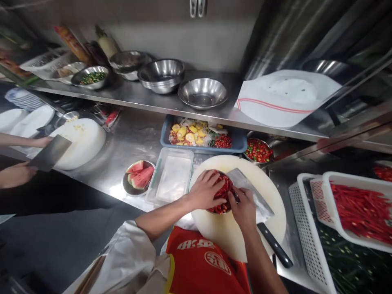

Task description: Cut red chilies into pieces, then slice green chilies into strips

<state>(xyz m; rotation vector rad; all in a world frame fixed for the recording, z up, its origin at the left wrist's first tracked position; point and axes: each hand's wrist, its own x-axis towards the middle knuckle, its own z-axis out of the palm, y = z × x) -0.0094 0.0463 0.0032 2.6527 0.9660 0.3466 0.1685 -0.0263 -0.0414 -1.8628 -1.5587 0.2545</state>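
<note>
A bowl of cut red chilies (225,184) sits on the round white cutting board (214,239) in front of me. My left hand (206,191) lies over the chilies with its fingers spread, touching them from above. On the bowl's right side, my right hand (244,207) has its fingers bent around the rim; the fingertips are partly hidden. A cleaver (255,198) rests flat on the board beyond and beside my right hand, its black handle sticking out past the board's right edge. Most of the bowl's wall is covered by my hands.
Left of the board are an empty-looking plastic container (173,177) and a bowl of watermelon (141,176). A blue tray (203,148) and chopped chilies (257,150) stand behind. Baskets (309,232) flank the right. At far left, a co-worker's hands hold another cleaver (52,153).
</note>
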